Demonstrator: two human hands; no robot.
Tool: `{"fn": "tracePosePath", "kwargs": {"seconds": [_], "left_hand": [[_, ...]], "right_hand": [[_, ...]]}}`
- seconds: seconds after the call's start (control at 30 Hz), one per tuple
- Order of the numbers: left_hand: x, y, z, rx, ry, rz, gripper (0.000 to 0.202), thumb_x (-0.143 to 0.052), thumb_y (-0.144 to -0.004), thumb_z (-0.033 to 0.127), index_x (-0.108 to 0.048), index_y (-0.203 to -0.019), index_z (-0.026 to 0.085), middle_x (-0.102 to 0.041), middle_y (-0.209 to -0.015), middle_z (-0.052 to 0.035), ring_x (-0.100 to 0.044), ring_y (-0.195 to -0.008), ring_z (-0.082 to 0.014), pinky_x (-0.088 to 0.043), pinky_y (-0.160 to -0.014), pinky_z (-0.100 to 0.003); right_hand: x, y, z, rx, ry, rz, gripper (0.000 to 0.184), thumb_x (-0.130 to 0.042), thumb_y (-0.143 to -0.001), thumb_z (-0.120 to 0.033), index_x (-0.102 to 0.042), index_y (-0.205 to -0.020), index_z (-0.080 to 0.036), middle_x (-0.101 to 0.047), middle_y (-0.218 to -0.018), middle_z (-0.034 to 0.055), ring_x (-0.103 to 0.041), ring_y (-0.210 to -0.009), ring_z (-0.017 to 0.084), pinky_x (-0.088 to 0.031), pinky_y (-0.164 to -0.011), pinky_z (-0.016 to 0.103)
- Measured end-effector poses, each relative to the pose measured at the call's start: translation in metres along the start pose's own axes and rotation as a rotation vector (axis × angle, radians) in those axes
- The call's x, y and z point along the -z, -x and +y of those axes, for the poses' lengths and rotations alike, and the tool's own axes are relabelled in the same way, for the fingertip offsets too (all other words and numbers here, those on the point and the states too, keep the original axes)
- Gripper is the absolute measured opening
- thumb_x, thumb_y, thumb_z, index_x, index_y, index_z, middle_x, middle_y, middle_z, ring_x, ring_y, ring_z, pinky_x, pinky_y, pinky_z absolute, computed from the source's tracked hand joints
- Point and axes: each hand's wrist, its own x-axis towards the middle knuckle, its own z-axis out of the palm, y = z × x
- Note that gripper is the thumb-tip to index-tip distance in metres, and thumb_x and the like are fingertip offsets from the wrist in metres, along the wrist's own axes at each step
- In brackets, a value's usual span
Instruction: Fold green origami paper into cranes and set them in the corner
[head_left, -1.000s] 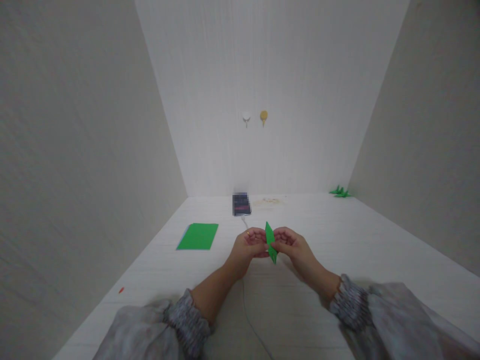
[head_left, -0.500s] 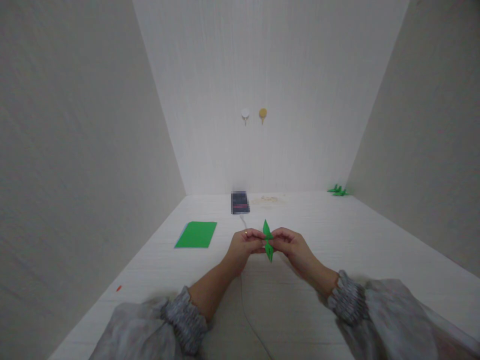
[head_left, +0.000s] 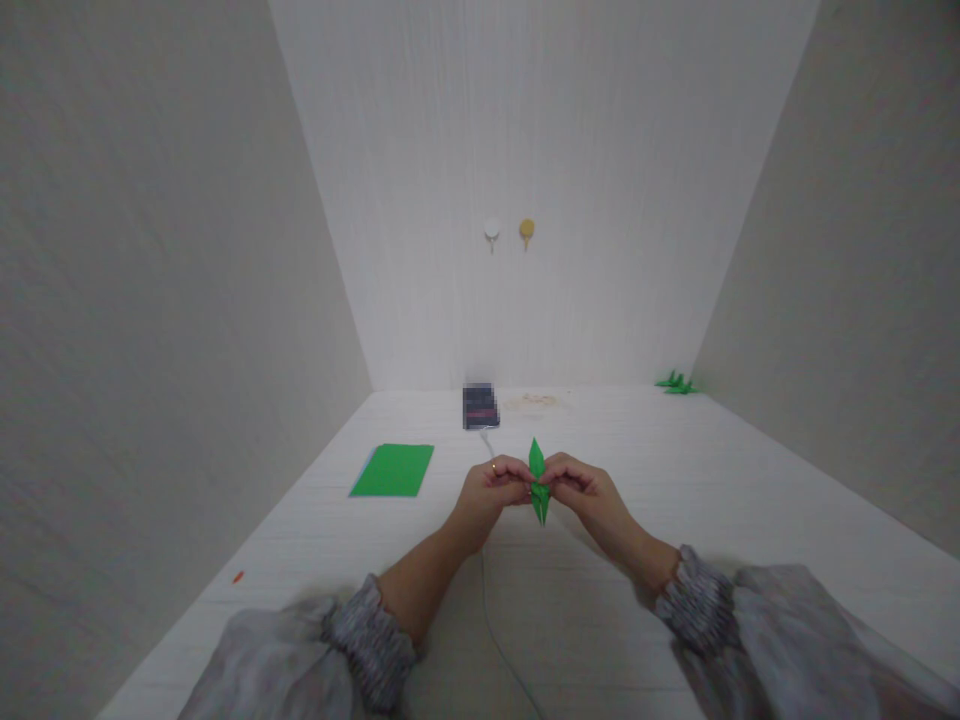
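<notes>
Both hands pinch a small folded green paper piece above the white table.

Folded green paper piece (head_left: 537,480) is narrow, pointed at top and bottom, held upright in the air at the middle of the view, above the white table (head_left: 675,500). Left hand (head_left: 493,488) pinches its left side with fingers closed on it; a ring shows on one finger. Right hand (head_left: 581,487) pinches the right side, fingers closed on it too. Both forearms come up from grey patterned sleeves. A thin cable (head_left: 499,640) runs on the table under the hands toward a blurred dark device (head_left: 480,407) near the back wall. Flat green paper sheet (head_left: 393,470) lies to the left, well apart. Small green folded figures (head_left: 677,383) sit in the far right corner. Two round hooks (head_left: 509,232) on the back wall. Tiny red speck (head_left: 238,577) near the left wall.
</notes>
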Motion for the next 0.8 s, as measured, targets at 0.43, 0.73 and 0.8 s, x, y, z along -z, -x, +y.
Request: {"fn": "tracePosePath", "kwargs": {"seconds": [0.43, 0.73, 0.8], "left_hand": [[-0.0003, 0.0006, 0.0017, -0.128, -0.1, 0.062, 0.01, -0.064, -0.061, 0.018, -0.062, -0.069, 0.014, -0.059, -0.074, -0.0021, -0.054, -0.071, -0.0134, -0.043, -0.07, -0.027], [-0.0039, 0.0023, 0.0031, -0.169, -0.195, 0.082, 0.018, -0.07, -0.055, 0.02, -0.061, -0.07, 0.015, -0.059, -0.075, -0.0019, -0.054, -0.078, -0.0152, -0.041, -0.074, -0.027], [-0.0041, 0.0024, 0.0028, -0.163, -0.191, 0.077, 0.02, -0.07, -0.054, 0.019, -0.06, -0.071, 0.016, -0.059, -0.075, -0.0015, -0.054, -0.078, -0.0148, -0.041, -0.073, -0.027]], "right_hand": [[-0.0019, 0.0005, 0.0039, -0.139, -0.063, 0.082, 0.013, -0.062, -0.067, -0.028, -0.064, -0.073, -0.017, -0.062, -0.068, 0.0012, -0.055, -0.065, 0.014, -0.044, -0.065, 0.028], [-0.0038, -0.0007, 0.0022, -0.136, -0.117, 0.106, 0.017, -0.066, -0.063, -0.025, -0.06, -0.077, -0.019, -0.06, -0.071, -0.0005, -0.054, -0.067, 0.013, -0.042, -0.065, 0.026], [-0.0048, -0.0011, 0.0016, -0.119, -0.137, 0.124, 0.018, -0.067, -0.062, -0.023, -0.057, -0.076, -0.019, -0.058, -0.067, -0.0027, -0.053, -0.063, 0.011, -0.041, -0.061, 0.024]]}}
